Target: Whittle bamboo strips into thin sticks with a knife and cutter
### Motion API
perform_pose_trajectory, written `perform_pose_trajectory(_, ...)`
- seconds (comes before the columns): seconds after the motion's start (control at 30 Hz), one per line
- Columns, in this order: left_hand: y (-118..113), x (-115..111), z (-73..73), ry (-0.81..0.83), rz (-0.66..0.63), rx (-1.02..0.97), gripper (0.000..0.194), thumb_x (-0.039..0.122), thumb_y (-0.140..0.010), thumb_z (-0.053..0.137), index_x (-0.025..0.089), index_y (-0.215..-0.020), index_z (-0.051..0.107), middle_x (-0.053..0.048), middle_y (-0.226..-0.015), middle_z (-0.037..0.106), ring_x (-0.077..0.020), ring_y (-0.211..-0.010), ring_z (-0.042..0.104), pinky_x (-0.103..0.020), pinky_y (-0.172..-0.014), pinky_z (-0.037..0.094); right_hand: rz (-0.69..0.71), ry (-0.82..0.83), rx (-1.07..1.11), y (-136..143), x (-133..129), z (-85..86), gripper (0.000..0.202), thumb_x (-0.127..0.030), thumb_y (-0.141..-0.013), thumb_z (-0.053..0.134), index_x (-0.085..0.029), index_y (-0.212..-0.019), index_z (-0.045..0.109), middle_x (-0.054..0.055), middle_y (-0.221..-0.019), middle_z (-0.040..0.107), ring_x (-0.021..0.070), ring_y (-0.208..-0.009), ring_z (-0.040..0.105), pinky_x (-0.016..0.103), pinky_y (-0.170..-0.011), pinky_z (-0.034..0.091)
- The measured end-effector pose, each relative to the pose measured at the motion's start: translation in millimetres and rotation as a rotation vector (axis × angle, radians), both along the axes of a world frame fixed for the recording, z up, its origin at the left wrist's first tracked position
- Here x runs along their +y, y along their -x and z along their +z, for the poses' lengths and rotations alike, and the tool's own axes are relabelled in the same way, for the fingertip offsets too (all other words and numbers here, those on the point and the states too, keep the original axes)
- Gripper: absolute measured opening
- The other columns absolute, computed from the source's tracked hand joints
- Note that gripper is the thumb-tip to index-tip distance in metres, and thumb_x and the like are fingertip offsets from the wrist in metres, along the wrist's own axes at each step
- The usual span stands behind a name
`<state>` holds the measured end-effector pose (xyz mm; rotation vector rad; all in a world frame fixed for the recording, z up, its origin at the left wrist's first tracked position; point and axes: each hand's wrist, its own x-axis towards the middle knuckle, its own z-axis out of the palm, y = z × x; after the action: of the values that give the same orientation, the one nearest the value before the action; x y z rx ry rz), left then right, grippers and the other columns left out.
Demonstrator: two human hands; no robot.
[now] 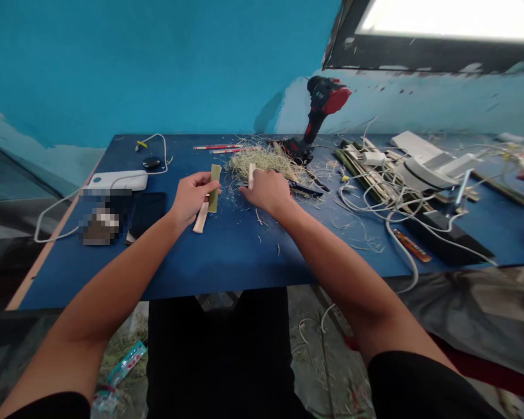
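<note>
My left hand (pixel 191 196) is closed, pinching a flat green bamboo strip (pixel 215 189) upright between thumb and fingers. Below those fingers a pale bamboo strip (pixel 201 218) slants down to the blue table; whether the hand also grips it, I cannot tell. To the right, my right hand (pixel 268 189) is closed with its back toward me. A short pale bamboo piece (pixel 251 174) sticks up at its index finger. A black, narrow tool (pixel 305 188) lies behind and to the right of this hand, partly hidden by it. Fine bamboo shavings (pixel 262 160) are heaped just behind.
A red and black cordless drill (pixel 318 110) stands at the back. On the right are bamboo lengths (pixel 362 169), tangled white cables (pixel 375 203) and a white lamp-like device (pixel 428 169). Phones, including a dark one (pixel 148 215), and a white power bank (pixel 117 181) lie left.
</note>
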<state>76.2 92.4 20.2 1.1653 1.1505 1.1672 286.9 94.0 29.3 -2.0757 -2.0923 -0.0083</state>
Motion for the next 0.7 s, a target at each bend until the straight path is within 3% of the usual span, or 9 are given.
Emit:
perform_pose_trajectory(0.1, 3.8, 2.9, -3.8, -0.029, 0.003, 0.001, 0.01, 0.018, -0.083, 0.081, 0.016, -0.092, 0.079, -0.006, -0.087, 0.076, -0.0175, -0.081, 0.072, -0.031, -0.073, 0.06, -0.017, 0.092, -0.057, 10.4, 12.8, 3.8, 0.04, -0.033, -0.094, 0.071, -0.005, -0.122, 0.078, 0.027, -0.116, 0.079, 0.0399, -0.106, 0.076, 0.046, -0.089, 0.058)
perform_pose_trajectory(0.2, 6.5, 5.7, -7.0, -0.024, -0.008, -0.003, 0.013, 0.02, -0.081, 0.084, 0.016, -0.092, 0.078, -0.006, -0.089, 0.077, -0.0175, -0.081, 0.072, -0.032, -0.073, 0.061, -0.037, 0.076, 0.005, 7.4, 18.7, 3.7, 0.024, -0.017, -0.086, 0.067, -0.008, -0.103, 0.08, 0.028, -0.109, 0.079, 0.0404, -0.105, 0.077, 0.048, -0.091, 0.058)
perform_pose_trajectory(0.27, 6.9, 6.5, -8.5, -0.013, -0.018, -0.012, 0.012, 0.02, -0.081, 0.084, 0.015, -0.09, 0.077, -0.005, -0.087, 0.076, -0.0162, -0.078, 0.072, -0.03, -0.07, 0.06, 0.015, 0.009, 0.215, 4.3, 18.1, -0.3, 0.015, -0.019, -0.086, 0.066, -0.014, -0.094, 0.077, 0.023, -0.101, 0.08, 0.0375, -0.1, 0.077, 0.049, -0.09, 0.059)
perform_pose_trajectory(0.33, 6.0, 6.4, -9.7, -0.012, -0.028, -0.021, 0.012, 0.019, -0.081, 0.084, 0.015, -0.09, 0.076, -0.004, -0.086, 0.076, -0.0148, -0.077, 0.072, -0.029, -0.07, 0.06, 0.146, -0.004, 0.58, 3.8, 15.0, -8.4, 0.01, -0.023, -0.087, 0.065, -0.02, -0.094, 0.072, 0.015, -0.098, 0.081, 0.0309, -0.095, 0.078, 0.045, -0.088, 0.061)
perform_pose_trajectory(0.43, 3.6, 5.8, -11.7, -0.026, -0.055, -0.022, 0.014, 0.018, -0.08, 0.085, 0.016, -0.089, 0.074, -0.004, -0.088, 0.078, -0.0139, -0.077, 0.073, -0.027, -0.07, 0.06, 0.396, 0.122, 0.986, 7.3, 8.2, -25.4, 0.01, -0.027, -0.084, 0.067, -0.022, -0.093, 0.066, 0.006, -0.094, 0.078, 0.0225, -0.088, 0.075, 0.039, -0.086, 0.061)
perform_pose_trajectory(0.53, 2.6, 6.8, -15.0, -0.048, -0.1, -0.003, 0.014, 0.016, -0.078, 0.084, 0.016, -0.088, 0.074, -0.004, -0.087, 0.079, -0.0134, -0.076, 0.073, -0.024, -0.068, 0.059, 0.546, 0.181, 0.988, 9.8, 2.1, -39.2, 0.011, -0.031, -0.082, 0.068, -0.022, -0.086, 0.064, 0.003, -0.086, 0.074, 0.0193, -0.082, 0.069, 0.036, -0.083, 0.057)
perform_pose_trajectory(0.7, 4.8, 10.0, -18.6, -0.101, -0.137, 0.047, 0.018, 0.016, -0.076, 0.085, 0.016, -0.088, 0.072, -0.002, -0.086, 0.078, -0.0134, -0.076, 0.074, -0.024, -0.067, 0.06, 0.574, 0.173, 0.989, 8.3, -1.6, -45.4, 0.011, -0.032, -0.084, 0.067, -0.022, -0.086, 0.064, 0.002, -0.084, 0.072, 0.0186, -0.079, 0.066, 0.036, -0.081, 0.053)
